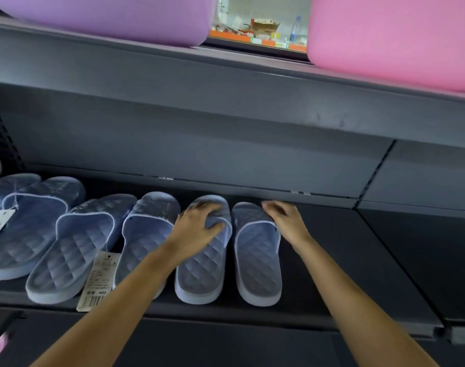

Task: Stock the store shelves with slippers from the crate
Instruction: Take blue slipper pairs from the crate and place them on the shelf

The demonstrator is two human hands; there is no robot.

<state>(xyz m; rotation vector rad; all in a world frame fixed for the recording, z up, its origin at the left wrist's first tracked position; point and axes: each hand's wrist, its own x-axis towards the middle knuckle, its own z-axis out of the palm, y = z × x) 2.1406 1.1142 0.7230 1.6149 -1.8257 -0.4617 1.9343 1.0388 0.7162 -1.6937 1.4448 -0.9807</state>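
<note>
Several pale blue quilted slippers lie in a row on the dark shelf [332, 260], toes toward the back. My left hand [199, 223] lies over the strap of one slipper [202, 271], fingers spread across its top and thumb at the strap's edge. To its right, my right hand [284, 218] rests against the right side of the strap of the last slipper [258, 268], fingers loosely bent. Further left lie another slipper [144, 234], one with a paper tag [99, 279] beside it, and a pair at the far left [33, 223]. The crate is not in view.
The shelf stretches bare to the right of the last slipper, up to a divider seam [379, 165]. An upper shelf edge [226, 75] overhangs, carrying a purple block [107, 17] and a pink block [390, 35]. A second tag [0, 223] hangs at the far left.
</note>
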